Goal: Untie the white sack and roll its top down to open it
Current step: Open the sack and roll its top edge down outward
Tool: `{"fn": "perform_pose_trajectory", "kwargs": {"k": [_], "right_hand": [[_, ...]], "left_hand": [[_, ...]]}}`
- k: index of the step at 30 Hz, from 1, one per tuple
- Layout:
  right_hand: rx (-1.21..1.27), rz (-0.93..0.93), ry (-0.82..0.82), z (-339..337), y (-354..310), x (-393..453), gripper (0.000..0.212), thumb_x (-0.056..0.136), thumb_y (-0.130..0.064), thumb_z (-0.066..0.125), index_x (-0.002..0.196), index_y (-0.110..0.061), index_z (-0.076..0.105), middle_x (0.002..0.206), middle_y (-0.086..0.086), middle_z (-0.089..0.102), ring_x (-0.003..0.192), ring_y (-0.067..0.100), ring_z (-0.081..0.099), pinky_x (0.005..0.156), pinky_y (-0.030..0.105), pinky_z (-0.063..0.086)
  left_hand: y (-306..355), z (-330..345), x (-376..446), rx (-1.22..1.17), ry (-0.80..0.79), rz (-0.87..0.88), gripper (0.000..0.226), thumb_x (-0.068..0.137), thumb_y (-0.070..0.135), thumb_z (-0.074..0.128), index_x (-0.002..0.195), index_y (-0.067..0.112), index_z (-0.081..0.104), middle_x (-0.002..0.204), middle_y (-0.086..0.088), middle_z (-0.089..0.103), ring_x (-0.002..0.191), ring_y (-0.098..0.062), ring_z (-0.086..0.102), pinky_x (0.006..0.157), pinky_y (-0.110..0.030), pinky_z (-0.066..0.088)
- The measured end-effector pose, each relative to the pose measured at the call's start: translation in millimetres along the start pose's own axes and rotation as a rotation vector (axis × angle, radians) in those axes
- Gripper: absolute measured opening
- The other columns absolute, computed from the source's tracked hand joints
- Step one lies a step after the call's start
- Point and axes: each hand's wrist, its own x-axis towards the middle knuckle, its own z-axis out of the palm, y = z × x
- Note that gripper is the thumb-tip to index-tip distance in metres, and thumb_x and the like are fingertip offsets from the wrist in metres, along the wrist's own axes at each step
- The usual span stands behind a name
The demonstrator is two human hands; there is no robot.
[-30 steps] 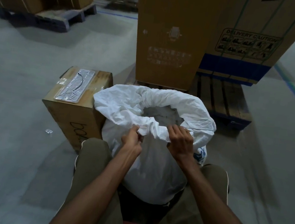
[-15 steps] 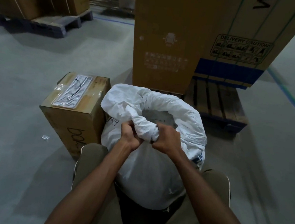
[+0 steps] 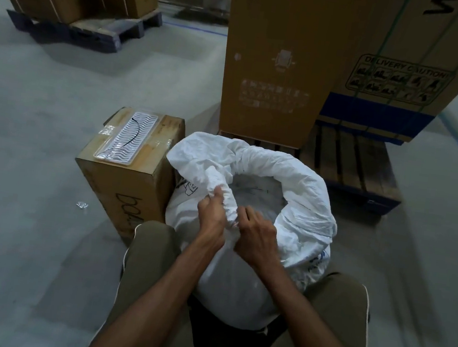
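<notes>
The white sack (image 3: 241,275) stands upright on the floor between my knees. Its mouth is open and its top is rolled into a thick cuff (image 3: 300,193) around the opening, with grey contents visible inside. My left hand (image 3: 212,214) grips the near-left part of the rolled cuff, fingers curled round it. My right hand (image 3: 256,238) holds the near edge of the cuff just beside it, fingers tucked into the fabric. The two hands almost touch.
A brown cardboard box (image 3: 123,177) with a white tray and black cord on top stands against the sack's left side. A tall carton (image 3: 278,64) on a wooden pallet (image 3: 350,165) rises just behind. More cartons on a pallet (image 3: 76,24) stand far left. Grey floor surrounds.
Both hands have shifted along the near rim toward the left, rolling the cuff further. The head camera has tilted and moved a little closer.
</notes>
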Motion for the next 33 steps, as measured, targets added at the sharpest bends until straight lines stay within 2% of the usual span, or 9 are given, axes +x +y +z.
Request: {"fn": "perform_pose_trajectory", "kwargs": {"k": [4, 7, 10, 15, 21, 23, 28, 30, 33], "right_hand": [[0.716, 0.378, -0.367, -20.8, 15.2, 5.0, 0.08, 0.058, -0.077, 0.079, 0.116, -0.032, 0.046, 0.113, -0.012, 0.05, 0.101, 0.009, 0.053, 0.083, 0.033, 0.048], [0.754, 0.389, -0.475, -21.6, 22.0, 14.0, 0.079, 0.052, -0.082, 0.082, 0.11, -0.032, 0.062, 0.105, -0.017, 0.064, 0.093, 0.003, 0.063, 0.08, 0.035, 0.056], [0.708, 0.363, -0.45, -14.1, 13.3, 17.3, 0.045, 0.056, -0.054, 0.091, 0.074, -0.028, 0.059, 0.068, -0.012, 0.065, 0.062, 0.006, 0.063, 0.058, 0.037, 0.053], [0.408, 0.233, -0.158, -5.1, -8.7, 13.6, 0.037, 0.056, -0.026, 0.079, 0.074, -0.024, 0.047, 0.065, -0.008, 0.056, 0.061, 0.018, 0.056, 0.052, 0.031, 0.04], [-0.001, -0.074, -0.114, 18.0, -36.3, -9.6, 0.042, 0.052, 0.006, 0.064, 0.083, -0.02, 0.054, 0.07, -0.001, 0.057, 0.059, 0.028, 0.062, 0.058, 0.035, 0.043], [0.047, -0.084, -0.131, 18.7, -28.9, -11.8, 0.042, 0.05, -0.001, 0.065, 0.085, -0.021, 0.052, 0.072, -0.003, 0.056, 0.062, 0.028, 0.062, 0.058, 0.034, 0.042], [0.629, 0.22, -0.433, 7.2, -5.4, 5.1, 0.07, 0.054, -0.051, 0.08, 0.113, -0.028, 0.051, 0.107, -0.01, 0.055, 0.091, 0.015, 0.06, 0.077, 0.036, 0.051], [0.914, 0.352, -0.659, 5.2, -0.8, 12.3, 0.088, 0.049, -0.048, 0.086, 0.128, -0.028, 0.054, 0.122, -0.006, 0.059, 0.106, 0.016, 0.062, 0.091, 0.043, 0.056], [1.168, 0.415, -0.848, -2.0, -4.9, 19.9, 0.069, 0.066, -0.038, 0.086, 0.129, -0.021, 0.064, 0.125, -0.002, 0.066, 0.111, 0.013, 0.063, 0.093, 0.03, 0.054]], "left_hand": [[10.9, -9.0, 8.6, -0.316, -0.144, -0.247, 0.043, 0.101, 0.027, 0.048, 0.13, -0.002, 0.061, 0.109, -0.016, 0.067, 0.101, -0.032, 0.066, 0.095, -0.043, 0.052], [-3.5, -27.8, 19.8, -0.339, -0.251, -0.316, 0.06, 0.079, 0.024, 0.063, 0.133, -0.002, 0.062, 0.131, -0.023, 0.058, 0.127, -0.044, 0.054, 0.108, -0.063, 0.04], [-3.6, -38.0, 30.0, -0.246, -0.349, -0.225, 0.064, 0.082, 0.032, 0.07, 0.132, -0.006, 0.06, 0.128, -0.024, 0.057, 0.119, -0.042, 0.055, 0.113, -0.06, 0.038], [12.1, -44.4, 30.7, 0.252, -0.01, 0.135, 0.055, 0.086, 0.053, 0.056, 0.119, 0.01, 0.065, 0.113, -0.015, 0.071, 0.094, -0.027, 0.067, 0.075, -0.038, 0.053], [4.2, -40.2, 34.7, 0.722, 0.126, 0.396, 0.063, 0.088, 0.044, 0.074, 0.134, 0.008, 0.05, 0.129, -0.013, 0.063, 0.116, -0.032, 0.061, 0.096, -0.04, 0.05], [4.6, -42.3, 47.5, 0.7, 0.044, 0.265, 0.054, 0.096, 0.042, 0.065, 0.133, 0.003, 0.056, 0.132, -0.018, 0.063, 0.118, -0.035, 0.06, 0.097, -0.04, 0.049], [10.9, -54.9, 44.2, 0.031, -0.185, -0.233, 0.048, 0.101, 0.036, 0.05, 0.134, 0.002, 0.056, 0.127, -0.024, 0.064, 0.12, -0.04, 0.061, 0.096, -0.049, 0.051], [9.3, -61.5, 48.9, -0.115, -0.195, -0.283, 0.042, 0.101, 0.032, 0.049, 0.128, 0.001, 0.057, 0.107, -0.02, 0.066, 0.102, -0.036, 0.065, 0.094, -0.047, 0.05], [6.4, -74.8, 53.5, -0.127, -0.26, -0.379, 0.055, 0.091, 0.03, 0.06, 0.138, 0.002, 0.056, 0.098, -0.015, 0.069, 0.087, -0.036, 0.067, 0.087, -0.051, 0.055]]}}
